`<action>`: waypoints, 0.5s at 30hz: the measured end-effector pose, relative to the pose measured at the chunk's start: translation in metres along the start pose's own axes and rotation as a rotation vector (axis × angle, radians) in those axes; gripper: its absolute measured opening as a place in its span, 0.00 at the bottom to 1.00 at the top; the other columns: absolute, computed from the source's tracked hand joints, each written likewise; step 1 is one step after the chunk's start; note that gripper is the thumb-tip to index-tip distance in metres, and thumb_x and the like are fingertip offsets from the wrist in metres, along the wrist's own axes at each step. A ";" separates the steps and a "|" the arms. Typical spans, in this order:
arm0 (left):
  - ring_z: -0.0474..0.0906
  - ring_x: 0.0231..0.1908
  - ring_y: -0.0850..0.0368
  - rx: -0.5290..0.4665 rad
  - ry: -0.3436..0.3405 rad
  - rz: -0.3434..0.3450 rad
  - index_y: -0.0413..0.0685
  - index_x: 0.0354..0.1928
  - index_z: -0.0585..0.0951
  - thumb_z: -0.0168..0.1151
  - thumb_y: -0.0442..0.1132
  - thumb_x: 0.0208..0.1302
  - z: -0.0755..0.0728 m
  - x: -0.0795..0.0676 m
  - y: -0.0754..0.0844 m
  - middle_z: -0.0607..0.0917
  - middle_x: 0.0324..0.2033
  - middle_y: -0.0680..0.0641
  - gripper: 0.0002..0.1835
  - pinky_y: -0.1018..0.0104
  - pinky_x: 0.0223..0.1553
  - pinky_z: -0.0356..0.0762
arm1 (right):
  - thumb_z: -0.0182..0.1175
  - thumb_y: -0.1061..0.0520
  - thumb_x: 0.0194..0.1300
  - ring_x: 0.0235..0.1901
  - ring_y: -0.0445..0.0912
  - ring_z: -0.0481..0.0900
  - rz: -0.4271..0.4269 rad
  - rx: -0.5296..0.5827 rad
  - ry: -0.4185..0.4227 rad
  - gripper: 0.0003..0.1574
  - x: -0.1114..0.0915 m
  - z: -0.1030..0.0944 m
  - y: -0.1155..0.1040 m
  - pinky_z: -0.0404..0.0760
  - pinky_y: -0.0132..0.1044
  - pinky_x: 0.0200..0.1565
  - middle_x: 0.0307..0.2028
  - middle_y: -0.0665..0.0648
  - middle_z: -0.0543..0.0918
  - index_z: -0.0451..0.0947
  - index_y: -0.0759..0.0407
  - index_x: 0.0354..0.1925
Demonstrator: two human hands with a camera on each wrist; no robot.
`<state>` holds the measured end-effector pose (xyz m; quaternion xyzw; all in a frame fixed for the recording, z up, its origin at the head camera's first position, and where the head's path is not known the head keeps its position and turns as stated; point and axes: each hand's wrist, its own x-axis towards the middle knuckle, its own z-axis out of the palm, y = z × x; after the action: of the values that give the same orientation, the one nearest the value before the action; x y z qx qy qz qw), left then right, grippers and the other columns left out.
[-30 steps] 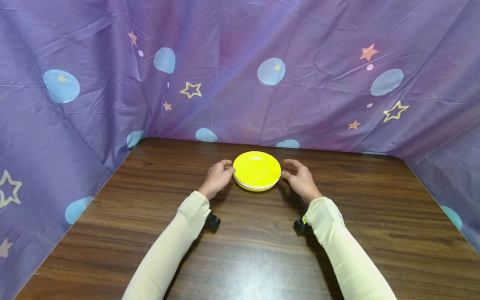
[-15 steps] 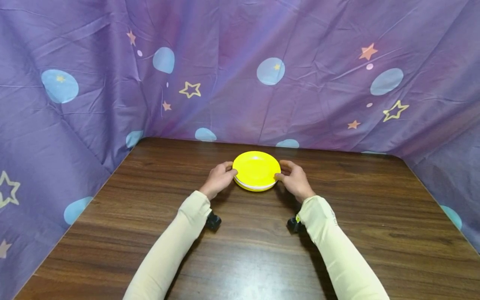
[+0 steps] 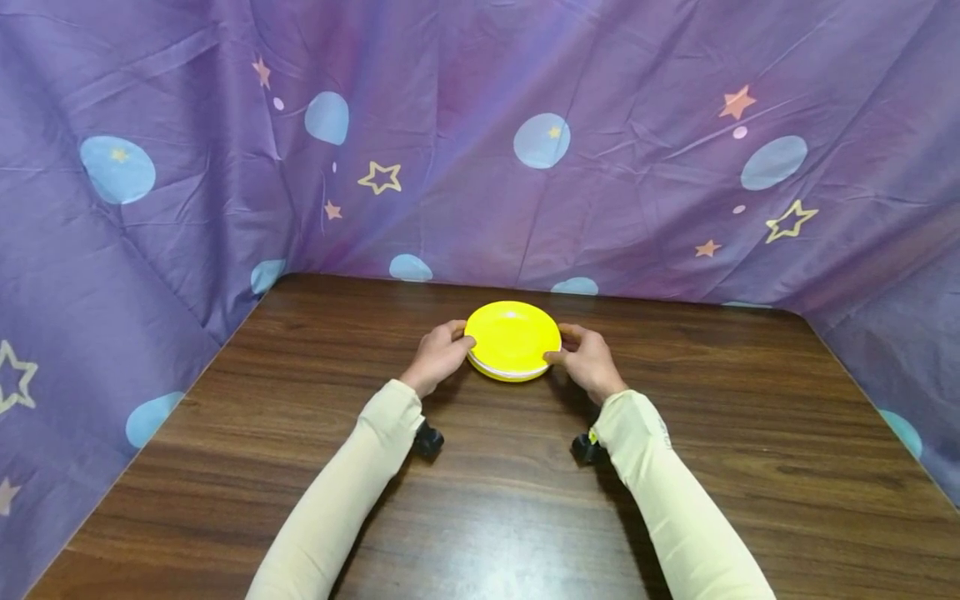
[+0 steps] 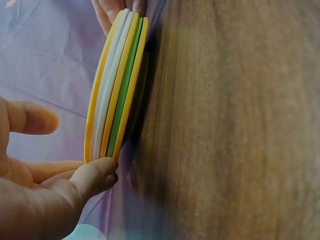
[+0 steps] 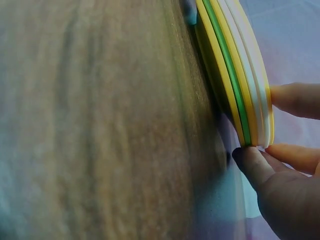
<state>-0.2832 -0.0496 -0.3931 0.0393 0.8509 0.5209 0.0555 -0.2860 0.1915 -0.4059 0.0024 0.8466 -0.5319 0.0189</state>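
A stack of plates [image 3: 513, 335] lies near the back of the table, a yellow plate uppermost. Yellow, white and green rims are layered in the stack [image 4: 116, 87] in the left wrist view. My left hand [image 3: 437, 358] holds its left edge: fingers meet the rim low down, while the thumb hovers just above the top plate. On the opposite side my right hand [image 3: 592, 364] grips the rim, thumb on the top plate and fingers against the lower edge, as the right wrist view of the stack [image 5: 239, 75] shows. The undersides are mostly hidden.
The dark wooden table [image 3: 510, 500] extends toward me and to both sides. A purple curtain [image 3: 465, 208] with stars and blue spots hangs behind the table and along its sides. Black wrist cameras [image 3: 429, 442] sit below both cuffs.
My right hand has moved inward to the plates, its thumb now over the rim. The left thumb has shifted slightly further over its edge. The stack has barely moved.
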 end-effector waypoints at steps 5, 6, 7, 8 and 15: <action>0.69 0.71 0.47 -0.009 0.004 0.002 0.38 0.72 0.67 0.53 0.39 0.70 0.001 0.001 -0.001 0.74 0.69 0.38 0.30 0.54 0.72 0.68 | 0.62 0.68 0.61 0.67 0.63 0.73 0.004 0.010 -0.001 0.43 0.000 0.001 0.001 0.73 0.50 0.69 0.67 0.73 0.72 0.61 0.73 0.71; 0.70 0.70 0.47 -0.010 0.007 0.004 0.38 0.72 0.67 0.52 0.39 0.70 0.001 0.001 -0.001 0.74 0.69 0.38 0.30 0.55 0.72 0.68 | 0.62 0.68 0.61 0.67 0.62 0.73 0.001 0.013 0.000 0.42 0.000 0.001 0.001 0.73 0.50 0.69 0.67 0.73 0.72 0.61 0.73 0.71; 0.70 0.70 0.47 -0.013 0.009 0.006 0.38 0.72 0.67 0.52 0.39 0.69 0.001 0.001 -0.001 0.74 0.69 0.38 0.30 0.55 0.72 0.68 | 0.63 0.68 0.60 0.67 0.62 0.73 -0.003 0.013 0.001 0.42 0.000 0.001 0.001 0.72 0.50 0.69 0.67 0.73 0.72 0.62 0.73 0.71; 0.70 0.70 0.47 -0.015 0.012 0.009 0.38 0.72 0.67 0.52 0.38 0.69 0.001 0.001 -0.001 0.74 0.69 0.38 0.30 0.55 0.72 0.68 | 0.63 0.68 0.60 0.67 0.62 0.73 -0.007 0.011 0.002 0.42 0.000 0.001 0.001 0.72 0.50 0.69 0.67 0.73 0.72 0.62 0.73 0.71; 0.69 0.71 0.48 0.002 0.016 0.020 0.41 0.71 0.69 0.53 0.38 0.68 0.000 0.002 -0.001 0.74 0.70 0.40 0.29 0.55 0.72 0.68 | 0.65 0.67 0.58 0.65 0.61 0.76 -0.030 -0.047 0.019 0.42 0.000 0.001 -0.001 0.75 0.49 0.67 0.65 0.73 0.75 0.65 0.74 0.69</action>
<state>-0.2851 -0.0496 -0.3937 0.0434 0.8514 0.5209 0.0434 -0.2856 0.1904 -0.4049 -0.0055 0.8588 -0.5122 0.0029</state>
